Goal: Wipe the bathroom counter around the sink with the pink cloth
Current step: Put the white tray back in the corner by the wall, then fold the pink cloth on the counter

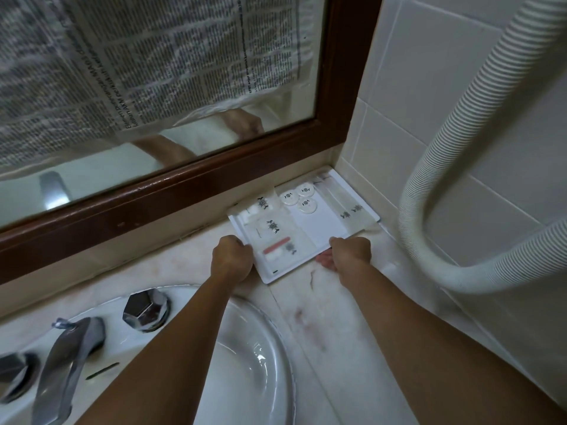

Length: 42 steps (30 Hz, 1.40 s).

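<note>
A white amenity tray (pixel 319 231) with small wrapped toiletries lies on the pale marble counter (pixel 331 317) in the back right corner. My left hand (pixel 231 259) grips the tray's left front edge. My right hand (pixel 351 251) holds its right front edge, with a bit of pink cloth (pixel 325 259) showing under the fingers. The white sink (pixel 254 357) sits at the lower left beneath my forearms.
A chrome faucet (pixel 66 360) and two chrome knobs, the nearer one (pixel 145 309), stand behind the basin. A wood-framed mirror (pixel 184 185) covered with newspaper rises at the back. A white corrugated hose (pixel 445 185) hangs along the tiled right wall.
</note>
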Each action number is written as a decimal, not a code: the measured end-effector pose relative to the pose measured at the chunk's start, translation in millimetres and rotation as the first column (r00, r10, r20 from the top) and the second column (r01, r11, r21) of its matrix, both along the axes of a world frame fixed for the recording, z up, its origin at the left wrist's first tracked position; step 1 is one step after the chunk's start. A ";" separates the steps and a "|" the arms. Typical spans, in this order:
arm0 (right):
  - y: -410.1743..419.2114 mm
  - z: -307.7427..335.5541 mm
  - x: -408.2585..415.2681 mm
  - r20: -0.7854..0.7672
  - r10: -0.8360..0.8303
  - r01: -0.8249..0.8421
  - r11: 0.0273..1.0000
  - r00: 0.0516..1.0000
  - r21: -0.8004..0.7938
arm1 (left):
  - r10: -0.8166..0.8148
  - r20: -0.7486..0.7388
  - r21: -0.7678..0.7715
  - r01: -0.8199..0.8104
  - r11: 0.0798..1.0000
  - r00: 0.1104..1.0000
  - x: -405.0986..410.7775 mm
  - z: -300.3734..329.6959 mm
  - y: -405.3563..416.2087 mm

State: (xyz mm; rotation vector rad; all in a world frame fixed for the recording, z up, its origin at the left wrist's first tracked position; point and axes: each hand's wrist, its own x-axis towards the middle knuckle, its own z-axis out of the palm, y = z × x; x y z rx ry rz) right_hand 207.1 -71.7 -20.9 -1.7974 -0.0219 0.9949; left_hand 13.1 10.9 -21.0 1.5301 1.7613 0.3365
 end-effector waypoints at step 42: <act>-159.3 111.1 -457.0 0.636 0.551 -0.721 0.086 -0.541 -0.688 | 0.084 -0.336 0.150 -0.035 0.988 0.938 -527.2 127.7 -318.5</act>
